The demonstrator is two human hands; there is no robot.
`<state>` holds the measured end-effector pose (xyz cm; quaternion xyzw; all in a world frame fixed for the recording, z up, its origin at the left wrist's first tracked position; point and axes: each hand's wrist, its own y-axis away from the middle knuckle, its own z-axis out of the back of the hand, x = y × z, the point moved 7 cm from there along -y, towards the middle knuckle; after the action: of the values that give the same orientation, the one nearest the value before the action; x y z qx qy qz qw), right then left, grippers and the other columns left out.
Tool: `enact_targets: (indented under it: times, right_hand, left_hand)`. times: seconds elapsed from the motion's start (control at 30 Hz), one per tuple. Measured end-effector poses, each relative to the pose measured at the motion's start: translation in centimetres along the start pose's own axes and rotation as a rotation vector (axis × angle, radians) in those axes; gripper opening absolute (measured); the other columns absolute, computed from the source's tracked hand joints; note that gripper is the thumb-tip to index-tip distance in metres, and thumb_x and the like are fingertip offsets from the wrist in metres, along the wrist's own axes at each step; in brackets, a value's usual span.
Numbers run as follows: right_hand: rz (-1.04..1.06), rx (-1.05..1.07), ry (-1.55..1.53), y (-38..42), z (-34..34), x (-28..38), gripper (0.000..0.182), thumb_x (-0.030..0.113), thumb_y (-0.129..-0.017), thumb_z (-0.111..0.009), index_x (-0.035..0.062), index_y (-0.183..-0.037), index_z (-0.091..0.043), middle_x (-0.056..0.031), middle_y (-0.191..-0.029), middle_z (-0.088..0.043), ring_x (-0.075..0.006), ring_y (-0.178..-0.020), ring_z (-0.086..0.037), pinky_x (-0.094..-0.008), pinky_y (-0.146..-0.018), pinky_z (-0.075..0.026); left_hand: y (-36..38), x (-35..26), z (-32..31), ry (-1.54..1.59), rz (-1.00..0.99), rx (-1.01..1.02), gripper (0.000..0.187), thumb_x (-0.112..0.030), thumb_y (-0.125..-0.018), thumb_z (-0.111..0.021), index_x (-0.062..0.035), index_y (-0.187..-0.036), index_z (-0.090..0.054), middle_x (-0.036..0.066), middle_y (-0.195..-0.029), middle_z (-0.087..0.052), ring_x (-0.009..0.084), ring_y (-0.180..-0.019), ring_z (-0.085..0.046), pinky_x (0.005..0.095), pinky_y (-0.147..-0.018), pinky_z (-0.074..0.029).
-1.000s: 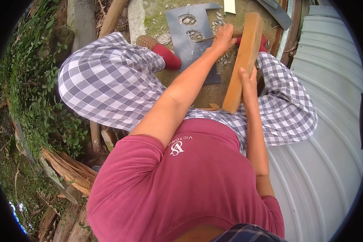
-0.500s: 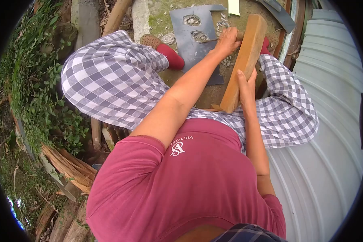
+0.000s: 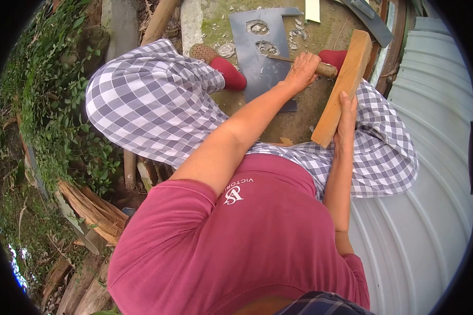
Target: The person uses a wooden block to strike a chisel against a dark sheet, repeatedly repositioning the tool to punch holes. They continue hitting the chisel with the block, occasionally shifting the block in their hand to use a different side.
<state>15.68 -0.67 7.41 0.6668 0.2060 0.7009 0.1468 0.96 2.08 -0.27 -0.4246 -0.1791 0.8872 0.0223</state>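
Left hand [image 3: 302, 68] clamped round chisel [image 3: 327, 70], tip by lower hole in sheet [image 3: 261, 76]. Right hand [image 3: 347, 116] grips block [image 3: 346, 84] near handle end. Judged best: chisel steady, fingers clear of handle end, block face square to it.

The single camera looks steeply down and forward from the wearer's head, close above the maroon short-sleeved shirt [image 3: 247, 236], with both bare hands [image 3: 304, 71] farther off.
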Motion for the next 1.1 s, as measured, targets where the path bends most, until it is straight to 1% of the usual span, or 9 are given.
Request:
enact_targets:
  times: [0.27,0.33,0.57,0.67,0.73,0.8,0.87,0.93,1.1]
  right_hand:
    - [0.034,0.018,0.056,-0.6,-0.2,-0.1,0.062,0.031,-0.088,-0.055,-0.0006,-0.136,-0.033,-0.0153,-0.126,-0.046,-0.0222,-0.112,-0.046,-0.0338,-0.095,-0.037]
    - [0.032,0.015,0.051,-0.7,-0.1,-0.2,0.062,0.031,-0.088,-0.055,-0.0006,-0.136,-0.033,-0.0151,-0.125,-0.046,-0.0218,-0.111,-0.046,-0.0336,-0.094,-0.037]
    - [-0.008,0.012,-0.092,-1.1,0.6,-0.5,0.058,0.031,-0.088,-0.055,0.0002,-0.134,-0.035,-0.0125,-0.119,-0.048,-0.0192,-0.103,-0.05,-0.0318,-0.088,-0.041]
    - [-0.01,0.013,-0.144,-1.2,0.8,0.4,0.057,0.032,-0.088,-0.054,0.0008,-0.132,-0.035,-0.0117,-0.116,-0.049,-0.0192,-0.102,-0.051,-0.032,-0.085,-0.043]
    - [0.025,-0.025,-0.161,-1.2,1.2,0.9,0.057,0.033,-0.088,-0.054,0.0013,-0.132,-0.036,-0.0118,-0.116,-0.049,-0.0191,-0.102,-0.051,-0.0315,-0.084,-0.044]
    - [0.021,-0.029,-0.166,-1.3,1.4,0.7,0.057,0.033,-0.088,-0.054,0.0014,-0.132,-0.036,-0.012,-0.117,-0.049,-0.0194,-0.103,-0.05,-0.0317,-0.085,-0.043]
    - [0.021,-0.035,-0.166,-1.5,1.7,0.4,0.058,0.033,-0.088,-0.054,0.0015,-0.132,-0.036,-0.0121,-0.117,-0.048,-0.0198,-0.104,-0.05,-0.0319,-0.086,-0.043]
    - [-0.034,-0.055,-0.17,-1.5,1.7,-0.2,0.059,0.034,-0.087,-0.054,0.0014,-0.132,-0.036,-0.0125,-0.118,-0.048,-0.0207,-0.106,-0.049,-0.0329,-0.088,-0.042]
    - [-0.028,-0.009,-0.14,-1.4,1.1,-0.2,0.062,0.036,-0.086,-0.056,0.0002,-0.133,-0.034,-0.0132,-0.119,-0.047,-0.0213,-0.106,-0.049,-0.0339,-0.089,-0.041]
  left_hand:
    - [4.1,-0.7,-2.1,-0.073,-0.133,0.189,0.027,-0.003,-0.07,-0.061,-0.0069,-0.091,-0.046,0.013,-0.089,-0.047,0.0323,-0.088,-0.048,0.0424,-0.077,-0.039]
    - [5.6,-0.3,-3.3,-0.118,-0.19,0.329,0.023,-0.003,-0.072,-0.058,-0.007,-0.09,-0.046,0.013,-0.089,-0.046,0.0319,-0.088,-0.048,0.0418,-0.077,-0.039]
    - [3.7,-1.0,-1.6,-0.001,-0.191,0.302,0.029,-0.004,-0.068,-0.063,-0.0068,-0.092,-0.046,0.013,-0.088,-0.047,0.0321,-0.089,-0.048,0.0412,-0.079,-0.04]
    - [0.5,-0.1,0.2,0.026,-0.062,0.175,0.036,-0.007,-0.067,-0.066,-0.0058,-0.097,-0.047,0.014,-0.096,-0.051,0.0337,-0.096,-0.049,0.0417,-0.083,-0.04]
    - [-1.7,1.5,3.7,0.09,0.115,-0.132,0.036,-0.009,-0.071,-0.068,-0.0047,-0.1,-0.048,0.016,-0.097,-0.055,0.034,-0.094,-0.053,0.0405,-0.082,-0.043]
    - [-2.9,5.3,6.6,0.237,0.454,-0.307,0.034,-0.011,-0.072,-0.068,-0.0022,-0.097,-0.047,0.017,-0.09,-0.055,0.0328,-0.086,-0.055,0.04,-0.077,-0.044]
    - [-3.1,8.0,11.0,0.367,0.615,-0.523,0.032,-0.014,-0.075,-0.068,-0.0006,-0.095,-0.047,0.014,-0.084,-0.057,0.0268,-0.078,-0.057,0.0383,-0.071,-0.045]
    - [-2.3,13.4,12.8,0.46,0.602,-0.717,0.029,-0.013,-0.076,-0.068,-0.0016,-0.093,-0.048,0.007,-0.078,-0.057,0.0183,-0.07,-0.056,0.0337,-0.064,-0.046]
    - [-0.5,14.3,15.1,0.71,0.613,-0.869,0.028,-0.013,-0.077,-0.072,-0.0023,-0.09,-0.05,0.005,-0.072,-0.057,0.0134,-0.057,-0.055,0.0283,-0.056,-0.047]
